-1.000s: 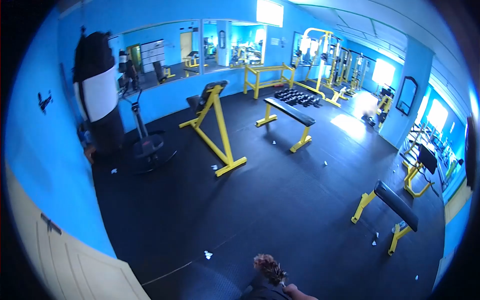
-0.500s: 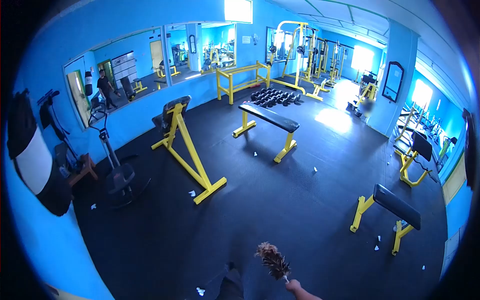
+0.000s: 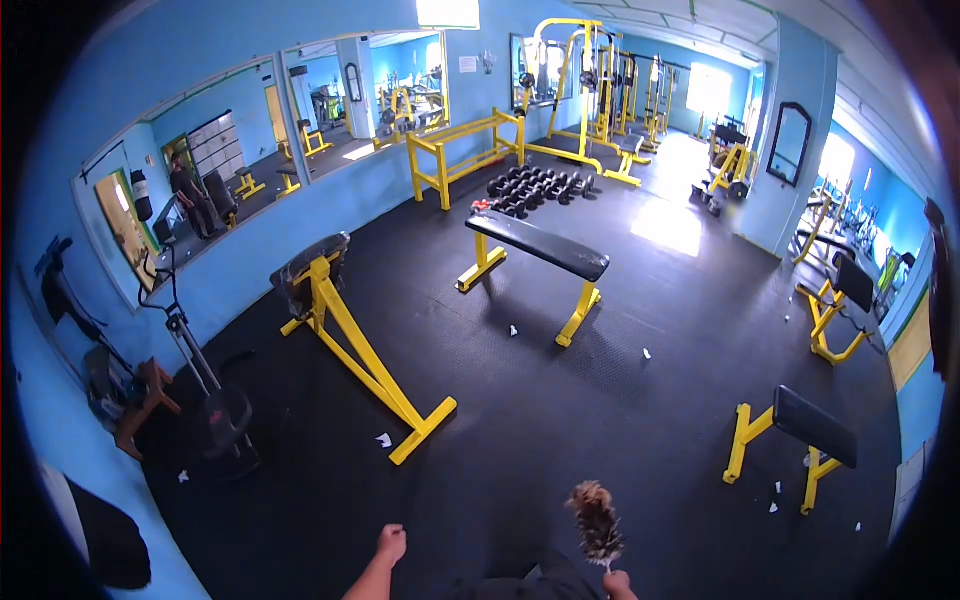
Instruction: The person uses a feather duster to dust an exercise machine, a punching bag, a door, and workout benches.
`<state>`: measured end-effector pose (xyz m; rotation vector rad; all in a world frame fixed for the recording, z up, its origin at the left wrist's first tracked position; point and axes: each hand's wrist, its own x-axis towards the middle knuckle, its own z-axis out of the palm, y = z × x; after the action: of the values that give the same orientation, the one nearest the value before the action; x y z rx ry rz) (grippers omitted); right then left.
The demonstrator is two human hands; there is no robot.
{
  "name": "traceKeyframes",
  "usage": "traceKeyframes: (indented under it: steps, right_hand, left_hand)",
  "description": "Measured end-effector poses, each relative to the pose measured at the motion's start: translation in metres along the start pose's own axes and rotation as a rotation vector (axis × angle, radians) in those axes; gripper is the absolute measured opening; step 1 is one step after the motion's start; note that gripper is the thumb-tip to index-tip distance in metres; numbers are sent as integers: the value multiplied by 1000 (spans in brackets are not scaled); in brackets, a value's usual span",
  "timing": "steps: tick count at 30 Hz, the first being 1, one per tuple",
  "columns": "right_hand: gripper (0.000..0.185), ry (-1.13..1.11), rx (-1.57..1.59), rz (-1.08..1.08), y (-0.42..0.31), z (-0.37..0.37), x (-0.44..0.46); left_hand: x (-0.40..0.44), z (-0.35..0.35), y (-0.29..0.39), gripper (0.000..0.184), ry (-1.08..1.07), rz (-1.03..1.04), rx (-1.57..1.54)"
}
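At the bottom of the head view, my right hand (image 3: 618, 583) grips the handle of a brown feather duster (image 3: 598, 522), whose feathers point up and away from me. My left hand (image 3: 393, 542) hangs in front of me to the left, its fingers curled closed, with nothing visible in them. Below both hands lies the black rubber floor (image 3: 500, 450). Scraps of white litter lie on it, among them one piece (image 3: 384, 440) by the foot of a yellow-framed bench (image 3: 365, 350).
A flat black bench (image 3: 540, 243) stands ahead, with rows of dumbbells (image 3: 535, 188) behind it. Another bench (image 3: 812, 425) is at right. An elliptical machine (image 3: 215, 400) stands near the left wall. The wall mirror (image 3: 240, 150) reflects a person. A pillar (image 3: 795, 150) rises at right.
My left hand has come into view. The duster has swung to the right and now stands more upright. The view has shifted forward, bringing the yellow-framed bench nearer.
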<state>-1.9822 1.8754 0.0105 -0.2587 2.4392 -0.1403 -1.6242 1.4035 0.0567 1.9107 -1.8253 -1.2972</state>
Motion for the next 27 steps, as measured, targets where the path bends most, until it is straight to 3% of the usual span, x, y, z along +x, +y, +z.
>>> traceKeyframes:
  steps: [5, 9, 12, 14, 17, 18, 19, 22, 27]
  right_hand:
    - [48, 35, 53, 82, -84, -35, 49]
    - [47, 6, 23, 30, -188, -71, 153]
    - [46, -48, 2, 20, -264, -114, 225]
    - [45, -81, -11, 29, -307, -139, 266]
    - [44, -145, -57, 39, -367, -173, 315]
    - [44, -293, 93, 287, -399, -192, 344]
    - [40, -113, 76, 52, -421, -208, 364]
    - [37, -110, 63, -66, -506, -253, 441]
    - [33, -51, 244, -177, -620, -296, 490]
  left_hand:
    - [98, 26, 128, 29, -63, 143, -144]
    - [123, 45, 150, 32, -120, 222, -54]
    - [132, 38, 126, 41, -304, -65, 168]
    - [120, 7, 101, 47, -361, -161, -313]
    - [139, -6, 127, 47, -303, -259, -309]
    - [143, -5, 137, 47, -283, -303, -309]
    - [154, 0, 149, 47, -264, -338, -310]
    - [214, 14, 188, 46, -209, -420, -307]
    - [308, 33, 227, 46, -139, -591, -277]
